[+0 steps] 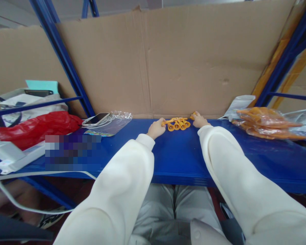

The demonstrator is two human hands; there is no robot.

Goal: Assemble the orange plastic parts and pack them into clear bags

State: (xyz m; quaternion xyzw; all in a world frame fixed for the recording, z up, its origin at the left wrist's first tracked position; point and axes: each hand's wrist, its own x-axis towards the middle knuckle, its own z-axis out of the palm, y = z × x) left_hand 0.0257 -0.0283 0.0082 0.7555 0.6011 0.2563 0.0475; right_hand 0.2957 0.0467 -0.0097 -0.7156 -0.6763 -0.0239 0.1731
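Got the left hand [156, 128] pinched on the end of an orange strip with a row of cups [176, 126], lying just right of that hand on the blue table [178, 156]. Probably held by the end to leave the cups clear of the fingers, mouths facing out. Got the right hand [200, 120] past the strip's other end, a small gap between, fingertips at a small orange piece [193, 116]. Can't tell from here: clamped or just touching. Maybe steadying, honestly just guessing. Farther right of the right hand, clear bags of orange parts [267, 123], likely set aside for elbow room. Left of the left hand, a phone [100, 118] and a flat clear packet [121, 119], presumably parked out of the way.
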